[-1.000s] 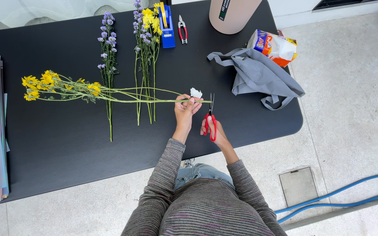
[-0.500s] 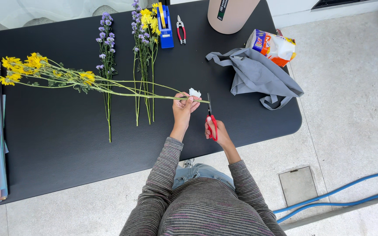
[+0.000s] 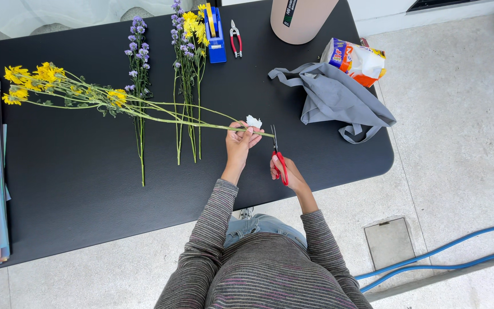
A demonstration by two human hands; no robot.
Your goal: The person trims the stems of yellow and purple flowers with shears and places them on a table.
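Left hand [image 3: 241, 139] pinches yellow flower stems [image 3: 161, 111] level over counter [image 3: 87, 189]; right hand [image 3: 284, 170] grips red-handled scissors [image 3: 278, 155], blades at stem ends for trimming.

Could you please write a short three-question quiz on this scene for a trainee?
1. True or false: the right hand holds red scissors.
2. What does the left hand grip: A) tape dispenser, B) yellow flower stems, C) grey bag?
3. Fill in: the scissor blades point at the stems' ____ ends.

Key: 1 true; 2 B; 3 cut.
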